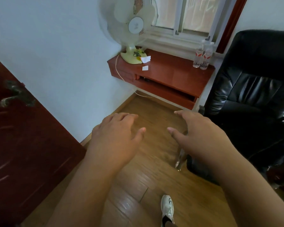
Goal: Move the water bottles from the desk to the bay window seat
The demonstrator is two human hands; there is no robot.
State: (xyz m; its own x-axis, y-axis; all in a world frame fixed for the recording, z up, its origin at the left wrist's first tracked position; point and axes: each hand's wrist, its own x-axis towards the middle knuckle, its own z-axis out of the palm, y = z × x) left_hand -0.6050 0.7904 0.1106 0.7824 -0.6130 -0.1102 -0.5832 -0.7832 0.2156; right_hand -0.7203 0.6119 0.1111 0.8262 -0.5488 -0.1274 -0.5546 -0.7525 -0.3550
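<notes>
Standing bottles (202, 56), far beyond empty fingers (179, 113)

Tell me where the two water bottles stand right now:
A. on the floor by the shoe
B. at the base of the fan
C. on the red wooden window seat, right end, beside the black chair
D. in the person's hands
C: both water bottles stand upright, side by side, at the right end of the window seat, while the left hand and right hand hold nothing.

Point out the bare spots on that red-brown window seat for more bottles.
On the red-brown wooden window seat, the free stretch lies between the small white paper slip and the two clear plastic water bottles. The left end is crowded by the pale green fan base.
</notes>
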